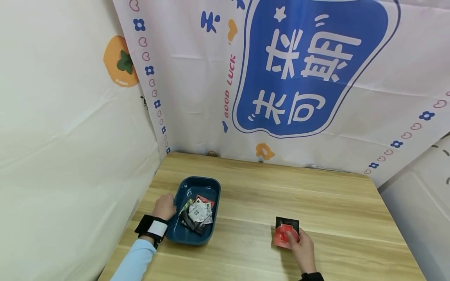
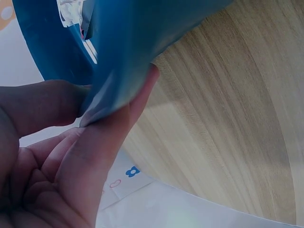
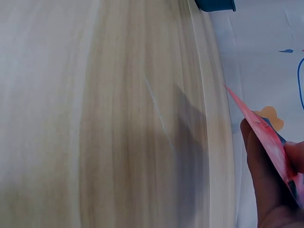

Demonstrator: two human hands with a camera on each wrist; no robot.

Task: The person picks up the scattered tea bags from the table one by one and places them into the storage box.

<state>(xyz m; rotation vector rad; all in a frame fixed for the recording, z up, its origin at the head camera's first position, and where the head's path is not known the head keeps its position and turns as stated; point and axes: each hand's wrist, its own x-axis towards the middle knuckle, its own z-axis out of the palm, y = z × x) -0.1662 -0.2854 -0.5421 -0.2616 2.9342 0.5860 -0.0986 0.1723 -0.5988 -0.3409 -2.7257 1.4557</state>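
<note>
My left hand grips the left rim of a dark teal plastic tray. In the left wrist view, the thumb is on the inner side of the tray wall and a finger reaches along its outer side. Several small packets, white, black, red and yellowish, lie heaped inside the tray. Over the table to the right, my right hand pinches a flat red-and-black packet, thumb on its face and fingers behind. A smaller bright red piece shows under the thumb. Edge-on in the right wrist view, the red packet tilts above the tabletop.
The wood-grain table carries the tray at its left side. A printed white cloth hangs behind the back edge, and a plain pale cloth borders the left. A shadow falls on the wood beneath the right hand.
</note>
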